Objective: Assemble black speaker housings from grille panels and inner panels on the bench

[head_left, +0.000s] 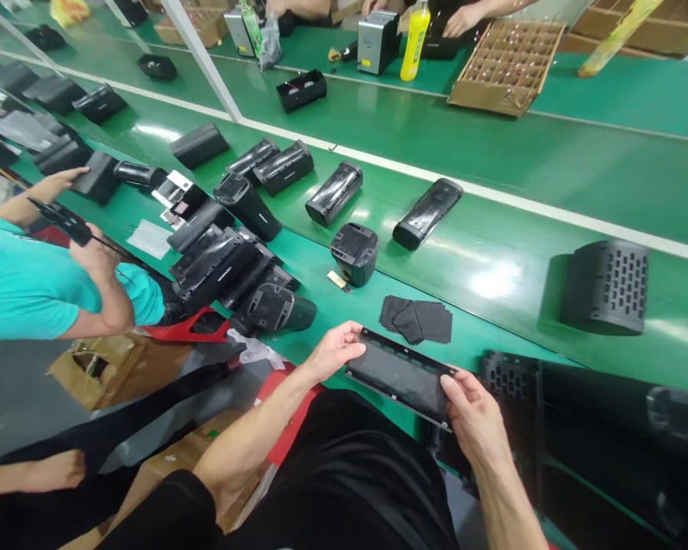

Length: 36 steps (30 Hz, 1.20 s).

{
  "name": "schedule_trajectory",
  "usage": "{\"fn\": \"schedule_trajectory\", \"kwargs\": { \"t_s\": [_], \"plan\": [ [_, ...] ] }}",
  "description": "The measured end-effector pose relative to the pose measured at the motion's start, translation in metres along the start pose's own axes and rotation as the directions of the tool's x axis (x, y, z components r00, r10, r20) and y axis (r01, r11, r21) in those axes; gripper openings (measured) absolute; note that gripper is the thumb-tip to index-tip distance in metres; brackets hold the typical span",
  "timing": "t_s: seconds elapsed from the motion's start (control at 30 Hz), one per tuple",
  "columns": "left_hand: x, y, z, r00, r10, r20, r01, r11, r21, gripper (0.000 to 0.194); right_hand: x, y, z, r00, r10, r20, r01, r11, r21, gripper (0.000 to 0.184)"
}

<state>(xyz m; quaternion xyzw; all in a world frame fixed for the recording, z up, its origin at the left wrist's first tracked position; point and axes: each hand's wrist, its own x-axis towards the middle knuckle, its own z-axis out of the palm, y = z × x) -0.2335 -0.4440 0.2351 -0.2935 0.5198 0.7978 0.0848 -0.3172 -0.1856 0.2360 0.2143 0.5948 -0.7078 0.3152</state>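
Note:
A flat black rectangular panel [401, 376] is held over my lap, at the near edge of the green table [550, 176]. My left hand [333, 350] grips its left end, fingers curled round the edge. My right hand [475, 416] grips its right end, thumb lying on top. Just beyond the panel lies a small stack of dark flat pads [417, 319]. A short black housing [354, 253] stands behind them, with a small brass-coloured piece [339, 280] beside it.
Several black speaker-like housings [235, 263] crowd the table to the left; two more [333, 192] [427, 213] lie further back. A perforated black grille part [608, 286] sits right. A person in a teal shirt [28, 283] works at left. A cardboard divider tray [507, 65] and yellow bottle [414, 40] stand at the far side.

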Motion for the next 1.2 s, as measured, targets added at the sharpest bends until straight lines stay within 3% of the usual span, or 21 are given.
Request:
{"fn": "schedule_trajectory", "kwargs": {
  "t_s": [0.23, 0.4, 0.77, 0.97, 1.2],
  "plan": [
    [0.000, 0.002, 0.007, 1.000, -0.016, 0.010, 0.016, 1.000, -0.008, 0.055, -0.003, -0.007, -0.004, 1.000, 0.001, -0.030, 0.000, 0.999, 0.034, 0.053],
    [0.002, 0.001, 0.008, 0.998, 0.039, 0.058, -0.038, 0.999, -0.016, 0.058, -0.006, -0.009, -0.009, 0.995, -0.026, -0.092, 0.029, 0.999, 0.040, 0.054],
    [0.003, 0.003, 0.014, 0.991, 0.079, 0.108, -0.079, 0.997, -0.005, 0.057, -0.005, -0.009, -0.022, 0.995, -0.057, -0.081, 0.058, 0.998, 0.013, 0.050],
    [0.001, 0.010, 0.022, 0.999, 0.052, 0.012, -0.053, 0.993, 0.104, 0.055, -0.005, -0.010, -0.025, 0.985, -0.081, -0.155, 0.085, 0.996, 0.018, 0.053],
    [0.009, 0.006, 0.029, 0.987, 0.102, 0.121, -0.098, 0.994, -0.040, 0.051, -0.004, -0.015, -0.025, 0.983, -0.020, -0.185, 0.030, 0.998, 0.049, 0.058]
  ]
}}
